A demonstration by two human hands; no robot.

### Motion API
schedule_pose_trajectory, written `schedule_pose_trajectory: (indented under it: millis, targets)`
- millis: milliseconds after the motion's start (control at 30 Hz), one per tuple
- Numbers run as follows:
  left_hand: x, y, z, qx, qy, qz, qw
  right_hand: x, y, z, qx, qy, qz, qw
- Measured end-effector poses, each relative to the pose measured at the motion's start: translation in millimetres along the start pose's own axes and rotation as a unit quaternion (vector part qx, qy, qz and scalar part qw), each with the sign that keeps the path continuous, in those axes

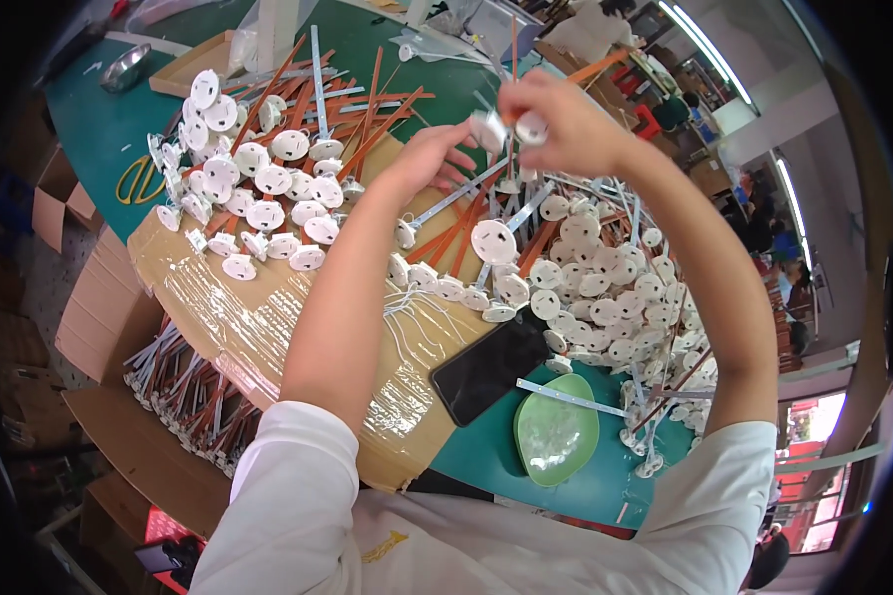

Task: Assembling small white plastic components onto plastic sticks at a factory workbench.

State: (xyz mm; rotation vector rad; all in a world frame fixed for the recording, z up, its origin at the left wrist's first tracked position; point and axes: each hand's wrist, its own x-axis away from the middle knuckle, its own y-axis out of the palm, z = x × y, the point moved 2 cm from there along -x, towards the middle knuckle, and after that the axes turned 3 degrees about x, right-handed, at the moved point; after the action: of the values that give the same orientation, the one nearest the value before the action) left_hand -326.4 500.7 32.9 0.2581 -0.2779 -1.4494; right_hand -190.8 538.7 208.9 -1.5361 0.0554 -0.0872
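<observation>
The right hand (563, 119) grips a blurry white disc (532, 129). To its left, the left hand (432, 161) has its fingers spread. Piled discs (605, 283) sit below the right hand, on the bench (615, 486).

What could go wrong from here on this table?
The right forearm reaches past heaped white discs and might topple some. Those discs crowd the black phone, so slipping ones could scratch it. A metal strip lies across the green bowl; catching it might tip the bowl.
</observation>
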Motion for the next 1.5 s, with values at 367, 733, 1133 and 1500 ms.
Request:
schedule_pose_trajectory:
  millis: [367,733,1133,1500]
  targets:
    - [0,-4,-12,-0.053,0.000,0.024,0.998,43,-147,-11,-0.168,0.175,0.214,0.946]
    - [-16,-15,-28,-0.114,0.024,0.026,0.993,302,-227,20,0.084,0.342,0.402,0.845]
    - [-9,-11,-30,-0.087,0.054,0.041,0.994,618,-46,79,0.016,0.503,0.322,0.802]
    - [-7,-7,-24,-0.136,0.056,0.037,0.988,641,-49,66,-0.239,0.651,0.178,0.698]
